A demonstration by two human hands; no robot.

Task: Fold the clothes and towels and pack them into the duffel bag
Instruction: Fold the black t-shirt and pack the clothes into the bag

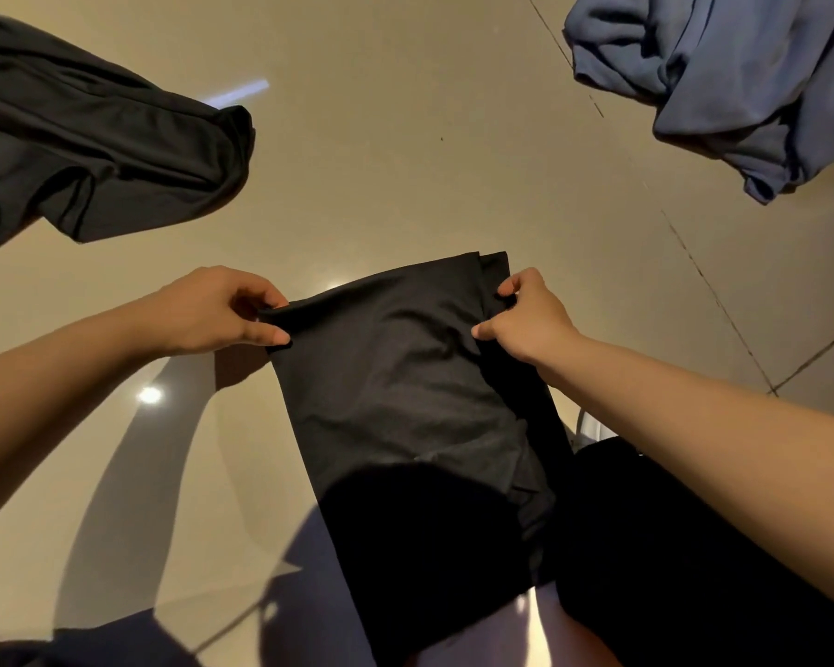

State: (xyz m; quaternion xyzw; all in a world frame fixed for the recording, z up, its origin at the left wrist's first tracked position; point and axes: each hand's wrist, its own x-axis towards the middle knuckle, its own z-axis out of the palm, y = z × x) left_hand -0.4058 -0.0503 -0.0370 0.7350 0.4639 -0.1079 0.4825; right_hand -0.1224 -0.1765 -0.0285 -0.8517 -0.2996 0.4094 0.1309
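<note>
While both hands, left [217, 312] and right [526, 317], pinch its far corners, the folded black fabric garment [405, 387] lies on the glossy beige floor [405, 137].

The crumpled black garment [92, 151] runs off the left edge, and the blue garment [723, 79] off the top and right. The folded black cloth's [405, 392] near end sinks into shadow.

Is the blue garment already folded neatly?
No, the blue garment lies crumpled in a loose heap on the floor, while both hands work on a black garment.
</note>
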